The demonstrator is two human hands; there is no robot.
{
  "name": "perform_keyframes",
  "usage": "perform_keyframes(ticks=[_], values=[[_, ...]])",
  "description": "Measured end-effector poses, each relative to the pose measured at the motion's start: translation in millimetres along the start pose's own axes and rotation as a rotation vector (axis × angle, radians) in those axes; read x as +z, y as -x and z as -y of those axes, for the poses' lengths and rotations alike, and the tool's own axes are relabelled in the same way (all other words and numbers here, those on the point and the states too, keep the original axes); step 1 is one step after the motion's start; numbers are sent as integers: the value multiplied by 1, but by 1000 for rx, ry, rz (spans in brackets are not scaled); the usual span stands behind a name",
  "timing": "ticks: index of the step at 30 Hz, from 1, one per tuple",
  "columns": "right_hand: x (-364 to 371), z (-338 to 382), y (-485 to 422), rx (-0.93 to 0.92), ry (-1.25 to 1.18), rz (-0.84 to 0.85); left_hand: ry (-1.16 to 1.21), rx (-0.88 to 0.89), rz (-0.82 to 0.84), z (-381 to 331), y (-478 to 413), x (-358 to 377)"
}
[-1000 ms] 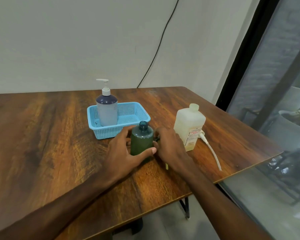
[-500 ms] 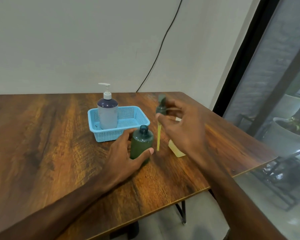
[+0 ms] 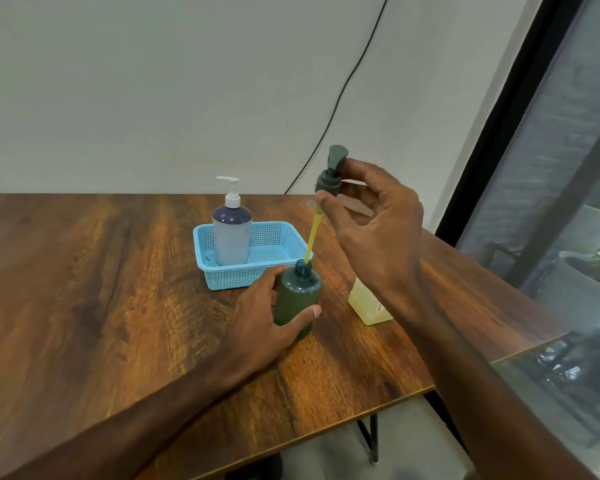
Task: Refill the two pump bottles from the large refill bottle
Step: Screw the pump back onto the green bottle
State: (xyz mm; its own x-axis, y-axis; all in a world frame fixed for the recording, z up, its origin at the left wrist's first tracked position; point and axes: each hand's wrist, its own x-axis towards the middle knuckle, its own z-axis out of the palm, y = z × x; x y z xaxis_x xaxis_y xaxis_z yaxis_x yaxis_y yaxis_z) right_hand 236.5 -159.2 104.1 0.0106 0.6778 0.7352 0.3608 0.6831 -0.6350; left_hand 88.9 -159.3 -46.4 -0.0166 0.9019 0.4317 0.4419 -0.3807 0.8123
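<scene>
A head-worn view looks down on a person's two bare forearms reaching over a dark wooden table (image 3: 84,289).

The left hand (image 3: 264,317) grips a small dark green pump bottle (image 3: 297,296) that stands upright on the table, about midway between the far edge and the near edge. The thumb curls around its front and the fingers wrap its left side. The bottle's neck is open, with no top on it.

The right hand (image 3: 378,230) is raised above the table and pinches the bottle's grey-green pump head (image 3: 329,178) between thumb and fingertips. A yellow dip tube (image 3: 313,237) hangs from the pump head and slants down and to the left. Its lower tip meets the green bottle's open mouth; whether it has entered the neck cannot be told.

Just behind the green bottle, toward the far edge, sits a light blue mesh basket (image 3: 239,280). In the basket's left half stands a lavender pump bottle (image 3: 231,237), upright, with a dark shoulder and a white pump fitted.

The large refill bottle (image 3: 364,303) stands to the right of the green bottle, toward the table's right edge. Only its lower part shows, pale and translucent with yellowish liquid inside; the right wrist hides the rest.

A black cable (image 3: 340,98) runs down the plain wall behind the far edge. A black-framed window (image 3: 568,168) fills the right side.
</scene>
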Motion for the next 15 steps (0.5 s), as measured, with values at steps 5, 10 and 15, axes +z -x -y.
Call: perform_keyframes(ticks=[5,10,15], values=[[13,-23,15,23,36,67,7,30,-27,2,0,1],[19,-53,65,213,275,321,-10,64,-15,3,-1,0],[4,-73,96,360,209,404,32,62,-25,2,0,1]])
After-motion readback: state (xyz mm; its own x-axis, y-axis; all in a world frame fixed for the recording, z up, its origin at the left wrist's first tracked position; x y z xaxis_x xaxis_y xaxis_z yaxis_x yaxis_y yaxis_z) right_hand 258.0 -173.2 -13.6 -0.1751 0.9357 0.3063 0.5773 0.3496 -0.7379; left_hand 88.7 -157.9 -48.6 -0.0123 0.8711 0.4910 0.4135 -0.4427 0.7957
